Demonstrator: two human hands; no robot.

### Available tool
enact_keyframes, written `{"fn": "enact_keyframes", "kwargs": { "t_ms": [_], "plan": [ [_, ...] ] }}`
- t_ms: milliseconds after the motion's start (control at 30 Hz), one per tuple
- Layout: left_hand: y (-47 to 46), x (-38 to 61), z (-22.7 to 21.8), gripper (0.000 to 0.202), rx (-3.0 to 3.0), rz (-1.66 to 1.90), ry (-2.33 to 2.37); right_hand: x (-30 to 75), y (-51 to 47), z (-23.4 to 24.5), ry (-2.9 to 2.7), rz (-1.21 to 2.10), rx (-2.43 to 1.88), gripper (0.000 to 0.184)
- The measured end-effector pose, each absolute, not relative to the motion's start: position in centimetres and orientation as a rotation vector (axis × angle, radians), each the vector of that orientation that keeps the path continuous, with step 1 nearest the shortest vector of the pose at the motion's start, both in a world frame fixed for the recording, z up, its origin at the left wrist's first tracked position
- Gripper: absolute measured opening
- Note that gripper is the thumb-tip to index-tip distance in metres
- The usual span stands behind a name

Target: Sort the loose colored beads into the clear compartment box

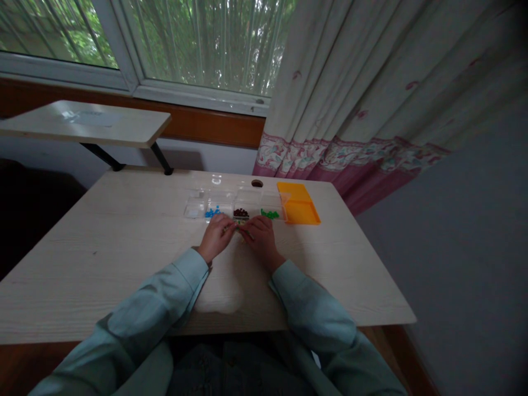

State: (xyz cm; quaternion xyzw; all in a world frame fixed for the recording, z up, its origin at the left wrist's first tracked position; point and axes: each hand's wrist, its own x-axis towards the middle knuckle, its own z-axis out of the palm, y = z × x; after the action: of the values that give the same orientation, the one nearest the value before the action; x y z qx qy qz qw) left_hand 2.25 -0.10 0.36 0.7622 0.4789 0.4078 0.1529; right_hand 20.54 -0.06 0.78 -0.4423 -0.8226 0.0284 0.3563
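Two hands, left [217, 235] and right [260, 236], meet over the counter [157, 247], fingers of both pinched on a small piece [240, 222]. Piece sits between the fingertips: left hand's 2 o'clock, right hand's 10. From the piece: brown bits [241, 213] at 12, blue bits [213, 212] at 10, green bits [269, 214] at 2, all in a clear box [193, 209] just beyond the fingers. Yellow tray [299, 203] farther out, also 2. Fingers cover much of the piece; its pointing and long axis cannot be told.
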Motion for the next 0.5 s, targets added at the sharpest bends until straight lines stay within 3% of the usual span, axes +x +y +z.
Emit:
{"fn": "enact_keyframes", "kwargs": {
  "t_ms": [500],
  "plan": [
    [0.6,0.4,0.0,0.028,2.127,1.264,1.526,23.9,1.6,1.0,-1.841,-0.052,-1.365,0.016]
  ]
}}
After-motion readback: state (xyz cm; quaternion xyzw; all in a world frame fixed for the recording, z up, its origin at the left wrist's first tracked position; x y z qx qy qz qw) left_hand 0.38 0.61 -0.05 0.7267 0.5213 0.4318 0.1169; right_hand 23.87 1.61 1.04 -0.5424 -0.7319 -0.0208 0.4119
